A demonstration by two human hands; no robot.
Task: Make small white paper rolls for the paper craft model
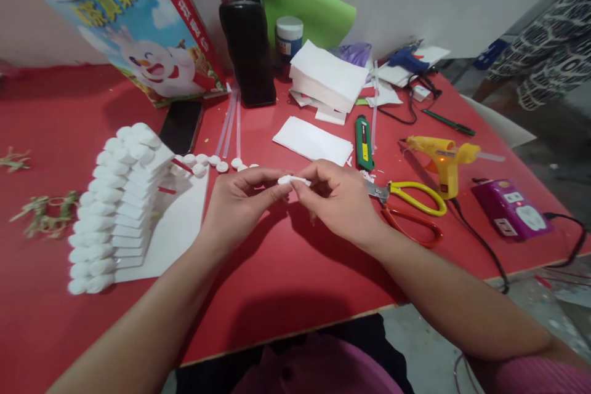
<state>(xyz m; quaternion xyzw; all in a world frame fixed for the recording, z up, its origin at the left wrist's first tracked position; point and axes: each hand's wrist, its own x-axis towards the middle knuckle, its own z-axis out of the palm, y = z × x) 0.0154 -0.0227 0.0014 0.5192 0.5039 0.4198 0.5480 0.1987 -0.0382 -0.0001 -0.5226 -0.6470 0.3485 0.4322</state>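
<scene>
Over the middle of the red table, my left hand (244, 200) and my right hand (339, 200) meet, each closed in a pinch. Between their fingertips is a small white strip that looks like folded or rolled paper (294, 180); the fingers hide part of it. Just behind my left hand lie several small white round pieces (222, 167). To the left, rows of folded white paper with rounded white ends (101, 215) fan out on a white sheet (178, 240). Scissors (415, 194) with one yellow and one red handle lie beside my right hand.
A yellow glue gun (443, 163) and a purple power strip (512, 209) with cables sit at right. Behind my hands are cut paper (314, 140), a green utility knife (364, 141), glue sticks (228, 123), a phone (182, 126) and a dark bottle (249, 52). A person's patterned clothing (545, 43) shows at upper right.
</scene>
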